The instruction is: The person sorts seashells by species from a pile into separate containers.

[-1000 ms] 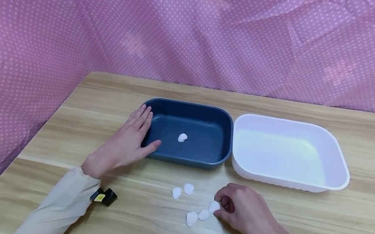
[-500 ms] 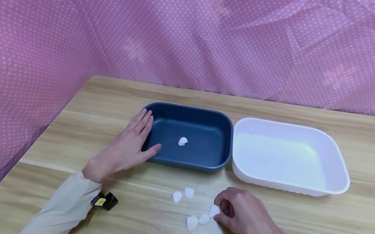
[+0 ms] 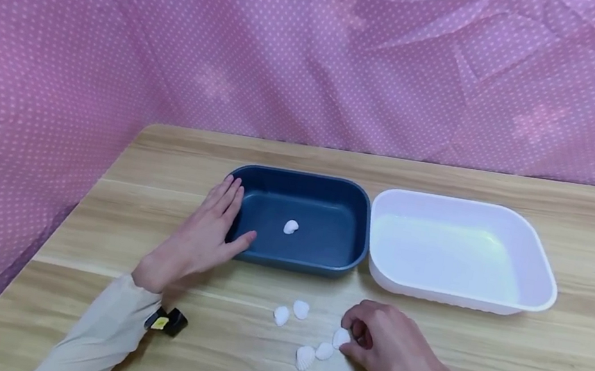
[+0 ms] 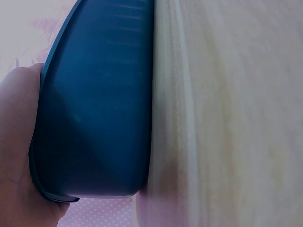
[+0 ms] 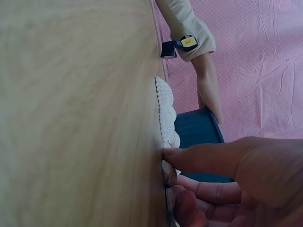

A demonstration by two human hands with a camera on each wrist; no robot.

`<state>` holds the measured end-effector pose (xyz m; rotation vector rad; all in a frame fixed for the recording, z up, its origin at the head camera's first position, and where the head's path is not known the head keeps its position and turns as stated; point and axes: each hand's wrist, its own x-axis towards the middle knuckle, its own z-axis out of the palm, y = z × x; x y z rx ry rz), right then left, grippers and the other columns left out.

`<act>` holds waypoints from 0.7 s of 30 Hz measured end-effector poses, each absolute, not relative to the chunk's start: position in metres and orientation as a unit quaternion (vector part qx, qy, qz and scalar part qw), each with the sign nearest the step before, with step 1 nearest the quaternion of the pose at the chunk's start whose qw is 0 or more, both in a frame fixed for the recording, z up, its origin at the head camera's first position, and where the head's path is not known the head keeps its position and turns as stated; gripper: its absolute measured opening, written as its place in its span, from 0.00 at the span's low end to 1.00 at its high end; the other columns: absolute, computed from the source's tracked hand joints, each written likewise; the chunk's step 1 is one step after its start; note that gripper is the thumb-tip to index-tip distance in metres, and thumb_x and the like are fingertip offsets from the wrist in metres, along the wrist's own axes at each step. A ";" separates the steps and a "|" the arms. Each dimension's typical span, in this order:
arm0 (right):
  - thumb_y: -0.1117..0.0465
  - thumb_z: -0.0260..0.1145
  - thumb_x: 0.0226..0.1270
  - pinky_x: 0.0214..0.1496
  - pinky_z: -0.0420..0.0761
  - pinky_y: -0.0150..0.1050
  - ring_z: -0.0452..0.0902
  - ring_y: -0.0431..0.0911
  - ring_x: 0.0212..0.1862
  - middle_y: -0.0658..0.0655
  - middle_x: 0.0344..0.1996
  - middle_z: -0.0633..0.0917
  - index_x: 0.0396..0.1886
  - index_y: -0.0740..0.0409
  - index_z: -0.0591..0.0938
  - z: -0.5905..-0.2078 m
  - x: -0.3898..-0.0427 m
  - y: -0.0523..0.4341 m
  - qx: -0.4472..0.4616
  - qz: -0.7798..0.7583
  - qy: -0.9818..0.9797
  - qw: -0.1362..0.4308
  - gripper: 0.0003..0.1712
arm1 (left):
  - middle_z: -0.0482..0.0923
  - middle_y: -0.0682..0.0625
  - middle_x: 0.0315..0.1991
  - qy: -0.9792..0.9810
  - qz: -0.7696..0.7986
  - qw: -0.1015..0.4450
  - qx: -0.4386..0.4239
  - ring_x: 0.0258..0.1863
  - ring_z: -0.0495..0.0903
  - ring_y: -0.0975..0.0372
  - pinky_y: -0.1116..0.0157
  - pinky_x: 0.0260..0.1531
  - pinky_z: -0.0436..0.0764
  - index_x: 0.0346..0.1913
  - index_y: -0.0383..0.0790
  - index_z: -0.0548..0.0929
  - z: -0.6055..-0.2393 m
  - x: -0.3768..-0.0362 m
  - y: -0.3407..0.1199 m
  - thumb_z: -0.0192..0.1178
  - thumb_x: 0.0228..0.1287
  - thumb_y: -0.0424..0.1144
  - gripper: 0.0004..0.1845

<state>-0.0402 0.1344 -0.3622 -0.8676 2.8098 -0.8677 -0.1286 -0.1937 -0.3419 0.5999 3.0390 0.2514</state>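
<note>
My left hand [image 3: 202, 235] lies over the left end of a dark blue plastic basin [image 3: 297, 263], its fingers straight across the rim and its thumb over the front rim. One white seashell [image 3: 291, 227] rests on the basin floor. On the table, my right hand [image 3: 394, 347] pinches a white seashell [image 3: 341, 338] between thumb and fingers. Left of that hand, a small shell [image 3: 324, 351] and a ribbed shell [image 3: 304, 358] follow in a row. Two more shells, one at left [image 3: 281, 316] and one at right [image 3: 301, 309], lie nearer the basin.
A white plastic basin [image 3: 455, 298] stands against the right side of the blue one, with nothing seen inside. Both stand on a wood-grain table [image 3: 110, 227]. Pink dotted cloth [image 3: 318, 52] hangs behind it and at the sides. A black camera strap [image 3: 165, 321] is on the left wrist.
The whole scene sits slightly lower in the head view than before. Both hands keep their places, and the shells stay where they were.
</note>
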 end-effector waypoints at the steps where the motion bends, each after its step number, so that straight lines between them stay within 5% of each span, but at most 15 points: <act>1: 0.63 0.78 0.46 0.27 0.70 0.28 0.65 0.30 0.25 0.38 0.22 0.72 0.30 0.51 0.82 -0.362 -0.040 0.135 -0.283 -0.283 0.916 0.037 0.13 | 0.34 0.40 0.77 0.978 0.081 0.018 0.194 0.76 0.29 0.52 0.52 0.73 0.40 0.75 0.29 0.44 -0.342 -0.129 -0.193 0.41 0.70 0.64 0.47; 21: 0.60 0.76 0.51 0.28 0.71 0.29 0.66 0.31 0.26 0.39 0.23 0.72 0.32 0.52 0.82 -0.364 -0.039 0.134 -0.308 -0.253 0.917 0.026 0.11 | 0.35 0.39 0.77 0.977 0.086 0.010 0.196 0.76 0.30 0.51 0.50 0.72 0.41 0.75 0.29 0.44 -0.344 -0.130 -0.195 0.42 0.70 0.64 0.47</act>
